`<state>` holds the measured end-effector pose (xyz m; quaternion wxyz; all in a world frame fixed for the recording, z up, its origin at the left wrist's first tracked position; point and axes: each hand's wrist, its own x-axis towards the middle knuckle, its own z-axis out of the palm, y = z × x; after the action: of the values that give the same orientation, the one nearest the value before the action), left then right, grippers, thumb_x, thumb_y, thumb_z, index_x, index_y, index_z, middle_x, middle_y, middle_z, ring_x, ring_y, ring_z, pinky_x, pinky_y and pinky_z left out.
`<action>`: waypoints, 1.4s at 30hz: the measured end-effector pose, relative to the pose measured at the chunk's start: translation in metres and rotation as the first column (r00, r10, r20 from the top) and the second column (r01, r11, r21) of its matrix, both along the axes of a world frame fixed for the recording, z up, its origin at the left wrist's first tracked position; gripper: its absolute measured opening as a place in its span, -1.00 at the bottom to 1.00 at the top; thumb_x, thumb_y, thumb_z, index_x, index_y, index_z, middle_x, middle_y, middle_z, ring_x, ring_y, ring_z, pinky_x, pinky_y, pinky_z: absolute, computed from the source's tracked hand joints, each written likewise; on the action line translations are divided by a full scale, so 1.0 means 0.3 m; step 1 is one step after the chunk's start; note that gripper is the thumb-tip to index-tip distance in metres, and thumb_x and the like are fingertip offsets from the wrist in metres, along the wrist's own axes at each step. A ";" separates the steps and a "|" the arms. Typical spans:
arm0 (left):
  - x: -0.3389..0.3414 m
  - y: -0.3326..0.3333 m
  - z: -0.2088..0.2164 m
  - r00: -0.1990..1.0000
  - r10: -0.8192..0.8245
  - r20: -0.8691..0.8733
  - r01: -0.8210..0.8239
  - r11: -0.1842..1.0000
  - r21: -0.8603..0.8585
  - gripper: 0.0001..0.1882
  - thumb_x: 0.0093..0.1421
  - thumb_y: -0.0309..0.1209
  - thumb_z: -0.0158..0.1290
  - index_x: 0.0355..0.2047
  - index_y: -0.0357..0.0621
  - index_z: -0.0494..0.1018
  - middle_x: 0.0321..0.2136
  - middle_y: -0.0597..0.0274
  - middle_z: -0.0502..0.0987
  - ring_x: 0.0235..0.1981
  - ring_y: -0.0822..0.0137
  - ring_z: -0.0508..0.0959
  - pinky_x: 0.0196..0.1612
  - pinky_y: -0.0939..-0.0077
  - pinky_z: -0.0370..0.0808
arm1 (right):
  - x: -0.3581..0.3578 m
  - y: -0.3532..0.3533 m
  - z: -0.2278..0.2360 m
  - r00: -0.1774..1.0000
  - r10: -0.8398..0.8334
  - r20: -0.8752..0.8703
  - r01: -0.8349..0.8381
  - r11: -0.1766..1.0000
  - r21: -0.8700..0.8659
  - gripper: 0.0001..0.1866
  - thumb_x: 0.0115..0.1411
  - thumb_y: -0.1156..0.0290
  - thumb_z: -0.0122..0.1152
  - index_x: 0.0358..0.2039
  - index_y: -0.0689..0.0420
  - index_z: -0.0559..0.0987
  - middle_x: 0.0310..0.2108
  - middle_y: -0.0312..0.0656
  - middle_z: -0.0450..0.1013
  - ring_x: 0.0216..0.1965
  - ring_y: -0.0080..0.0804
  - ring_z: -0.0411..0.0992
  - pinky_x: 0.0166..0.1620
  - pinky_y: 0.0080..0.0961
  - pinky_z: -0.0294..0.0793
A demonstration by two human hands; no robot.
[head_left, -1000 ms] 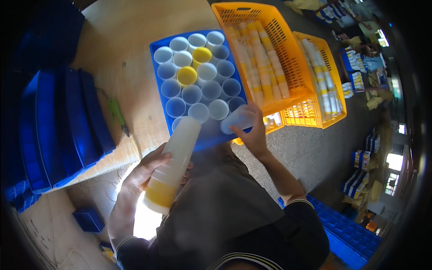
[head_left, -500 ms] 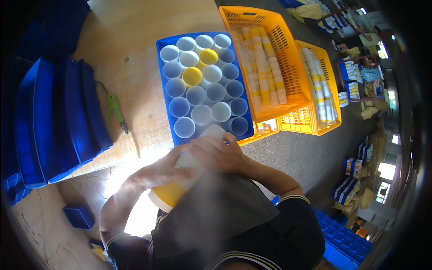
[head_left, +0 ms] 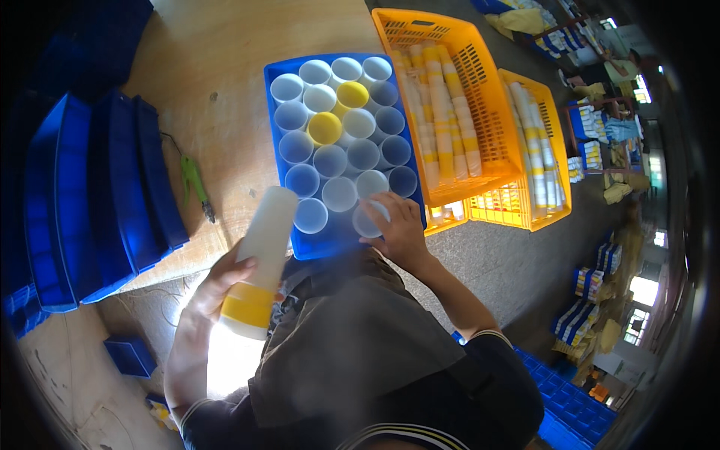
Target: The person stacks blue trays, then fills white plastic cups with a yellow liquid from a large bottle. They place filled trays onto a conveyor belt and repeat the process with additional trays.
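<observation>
My left hand (head_left: 217, 283) is closed round a long stack of nested cups (head_left: 264, 229), whitish along most of its length and yellow toward the near end. The stack tilts beside the near left corner of a blue tray (head_left: 309, 250). White cups stand upright in rows in this tray, mouths up, with two yellow cups (head_left: 325, 128) among them. At the tray's near right, my right hand (head_left: 403, 234) grips a white cup (head_left: 366, 220) by its rim, fingers over the edge. Its lower part is hidden inside the tray.
Orange crates (head_left: 491, 124) with long stacks of white and yellow cups adjoin the tray on the right. On the wooden table (head_left: 217, 45) lies a green-handled tool (head_left: 195, 184) with a cord. Blue bins (head_left: 124, 202) stand at the left. A person (head_left: 619, 69) is far off at the right.
My hands have parted. The left has carried the stack to the left and tilted it more upright; the right has moved forward to the tray, with a white cup at its near right.
</observation>
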<state>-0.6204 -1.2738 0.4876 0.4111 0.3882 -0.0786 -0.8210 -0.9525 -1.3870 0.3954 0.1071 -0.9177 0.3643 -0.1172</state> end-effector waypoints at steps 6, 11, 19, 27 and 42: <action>-0.147 -0.068 -0.006 0.815 -0.440 0.377 0.461 0.886 0.037 -0.02 0.07 -0.16 0.27 0.35 -0.24 -0.03 0.13 -0.03 0.30 0.14 0.15 0.37 0.19 0.27 0.34 | 0.155 0.055 0.145 0.906 0.420 0.059 -0.405 0.898 -0.172 -0.51 0.20 0.27 0.08 0.16 0.03 0.40 0.21 -0.23 0.31 0.25 -0.30 0.23 0.07 -0.11 0.28; -0.051 -0.045 0.113 0.736 -0.483 0.475 0.606 0.782 -0.144 0.07 -0.02 -0.04 0.33 0.33 -0.29 0.01 0.20 -0.08 0.24 0.23 0.13 0.25 0.28 0.27 0.16 | 0.125 -0.113 0.261 0.972 -0.040 0.231 0.091 0.973 -0.214 -0.47 0.10 0.44 0.26 0.11 0.15 0.38 0.06 -0.12 0.37 0.15 -0.23 0.33 0.01 -0.23 0.39; 0.022 0.068 0.017 0.924 0.029 0.381 0.026 0.990 -0.138 -0.03 -0.01 -0.02 0.32 0.25 -0.26 0.09 -0.08 0.00 0.46 -0.15 0.22 0.58 -0.12 0.39 0.60 | 0.156 -0.013 0.134 0.887 -0.194 0.420 -0.049 0.863 0.503 -0.05 -0.18 0.21 0.60 0.20 0.19 0.29 0.14 0.01 0.31 0.16 -0.03 0.31 0.20 -0.22 0.27; -0.054 0.106 -0.024 0.994 0.050 0.096 -0.050 0.999 -0.001 0.01 -0.04 -0.12 0.34 0.29 -0.17 0.01 -0.05 -0.10 0.45 -0.10 0.17 0.57 -0.10 0.31 0.60 | 0.163 -0.045 0.125 0.931 0.040 0.362 -0.224 0.847 0.482 -0.23 -0.07 0.25 0.49 0.15 0.11 0.37 0.13 -0.02 0.31 0.13 0.02 0.32 0.14 -0.23 0.32; -0.126 0.256 0.153 0.714 0.050 0.698 0.177 0.952 -0.249 -0.15 0.09 -0.23 0.28 0.31 -0.21 0.13 0.03 0.04 0.43 0.08 0.20 0.42 0.21 0.36 0.26 | 0.367 -0.161 0.249 0.869 0.464 0.172 -0.410 0.870 -0.276 -0.48 0.18 0.41 0.13 0.18 0.14 0.36 0.12 -0.07 0.36 0.16 -0.26 0.32 0.01 -0.22 0.37</action>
<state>-0.6582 -1.1970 0.5334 0.3760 0.5991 -0.3636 -0.6062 -0.8426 -1.4353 0.4701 0.0658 -0.9623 0.1146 -0.2379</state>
